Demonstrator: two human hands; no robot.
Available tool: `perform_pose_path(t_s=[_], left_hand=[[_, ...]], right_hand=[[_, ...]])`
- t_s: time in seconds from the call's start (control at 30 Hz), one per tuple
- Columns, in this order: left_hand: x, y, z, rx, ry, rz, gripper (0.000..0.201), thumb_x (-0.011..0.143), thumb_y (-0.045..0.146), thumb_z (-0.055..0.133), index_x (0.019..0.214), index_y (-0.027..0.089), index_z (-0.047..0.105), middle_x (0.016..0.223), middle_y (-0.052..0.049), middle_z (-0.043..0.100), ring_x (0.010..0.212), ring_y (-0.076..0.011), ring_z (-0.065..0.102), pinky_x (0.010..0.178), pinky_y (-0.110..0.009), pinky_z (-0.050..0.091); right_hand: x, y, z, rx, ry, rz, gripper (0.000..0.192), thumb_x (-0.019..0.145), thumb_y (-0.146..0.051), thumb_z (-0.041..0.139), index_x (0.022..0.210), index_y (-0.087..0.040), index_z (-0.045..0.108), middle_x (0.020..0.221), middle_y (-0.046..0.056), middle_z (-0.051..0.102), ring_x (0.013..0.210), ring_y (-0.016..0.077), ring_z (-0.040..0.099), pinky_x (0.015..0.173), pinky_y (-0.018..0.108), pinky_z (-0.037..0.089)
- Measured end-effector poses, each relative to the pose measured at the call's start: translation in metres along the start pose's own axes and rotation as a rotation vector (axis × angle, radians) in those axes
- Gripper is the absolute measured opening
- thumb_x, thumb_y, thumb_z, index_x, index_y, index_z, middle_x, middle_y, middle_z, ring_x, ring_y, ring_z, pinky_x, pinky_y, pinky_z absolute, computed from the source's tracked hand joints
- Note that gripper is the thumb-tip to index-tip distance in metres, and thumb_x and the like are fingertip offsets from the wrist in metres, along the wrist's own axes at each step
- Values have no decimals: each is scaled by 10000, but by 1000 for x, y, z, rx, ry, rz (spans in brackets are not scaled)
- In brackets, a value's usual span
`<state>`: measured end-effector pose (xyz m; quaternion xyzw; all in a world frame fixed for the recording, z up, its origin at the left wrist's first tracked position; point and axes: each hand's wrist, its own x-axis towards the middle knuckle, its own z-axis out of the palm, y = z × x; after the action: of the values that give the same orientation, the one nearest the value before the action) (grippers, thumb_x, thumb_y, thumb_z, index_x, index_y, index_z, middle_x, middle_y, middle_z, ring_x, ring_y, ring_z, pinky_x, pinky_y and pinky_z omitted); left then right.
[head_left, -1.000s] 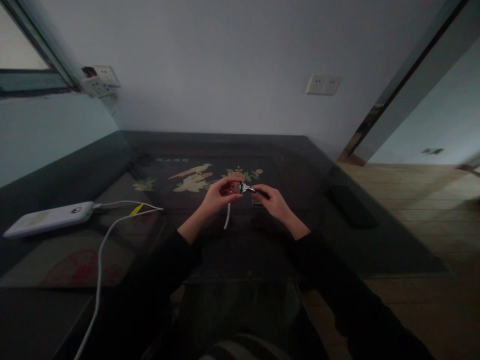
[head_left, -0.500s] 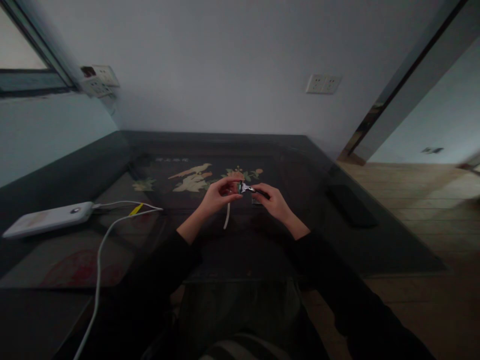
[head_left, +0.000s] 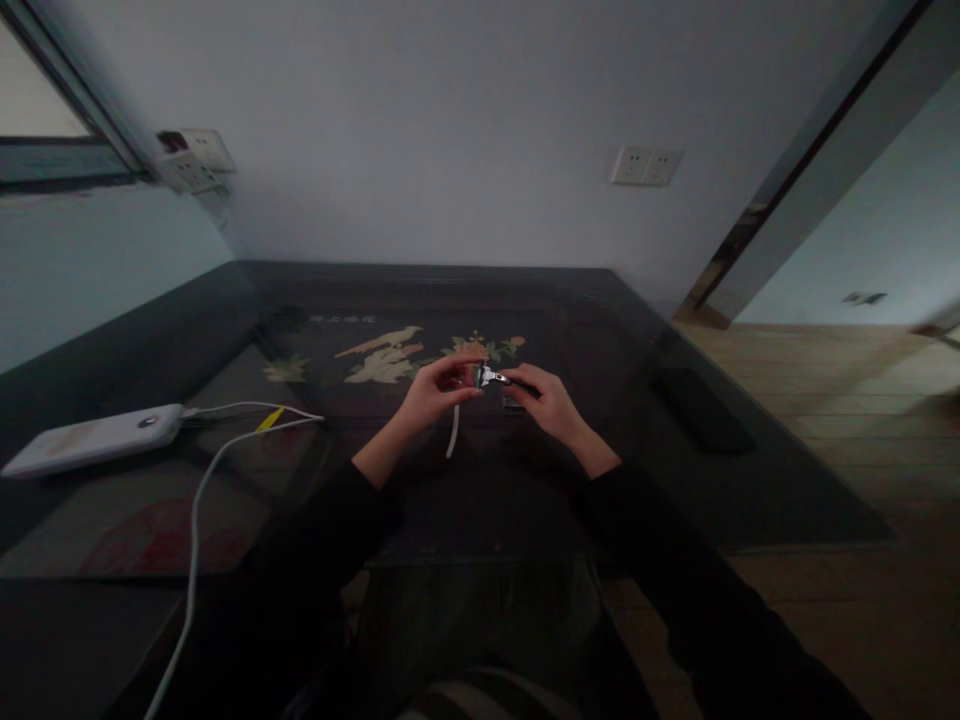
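Over the middle of the dark table I hold a razor (head_left: 492, 376) level, its silver neck showing between my hands. My left hand (head_left: 435, 393) pinches the greenish-dark razor head at its upper and lower ends with thumb and fingers. The dark handle lies in my right hand (head_left: 551, 402), gripped between thumb and fingers, partly hidden by them. Just under the right fingers is a small silvery, clear-looking piece (head_left: 513, 405) on the table, mostly covered. A thin white strip (head_left: 453, 434) lies below the left hand.
A white power bank (head_left: 97, 440) sits on the left with a white cable (head_left: 196, 520) running toward me and a yellow tag (head_left: 271, 419) on it. A dark flat object, perhaps a phone (head_left: 701, 410), lies to the right. Behind the table (head_left: 465, 500) stands a wall with sockets (head_left: 646, 166).
Both hands keep their hold on the razor with hardly any movement. The view has shifted very slightly.
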<state>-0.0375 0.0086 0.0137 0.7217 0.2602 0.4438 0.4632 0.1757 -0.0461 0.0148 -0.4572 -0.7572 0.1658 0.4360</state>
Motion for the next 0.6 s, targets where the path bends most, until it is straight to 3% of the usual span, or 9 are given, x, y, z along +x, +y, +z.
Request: perform_pose_path(t_s=[0.3, 0.6], left_hand=[[1, -4, 0, -69, 0, 50, 478, 673, 225, 826, 1129, 159, 698, 743, 17, 601, 698, -101, 569, 652, -225, 477], [2, -6, -1, -48, -10, 97, 485, 669, 229, 832, 1132, 163, 704, 740, 11, 612, 698, -109, 581, 656, -233, 490]], right_hand=[[1, 12, 4, 16, 71, -169, 202, 946, -287, 595, 1085, -216, 723, 970, 66, 726, 885, 205, 659, 818, 360, 511], [0, 11, 4, -24, 78, -172, 191, 945, -268, 602, 1086, -223, 724, 952, 55, 724, 865, 194, 658, 796, 341, 512]])
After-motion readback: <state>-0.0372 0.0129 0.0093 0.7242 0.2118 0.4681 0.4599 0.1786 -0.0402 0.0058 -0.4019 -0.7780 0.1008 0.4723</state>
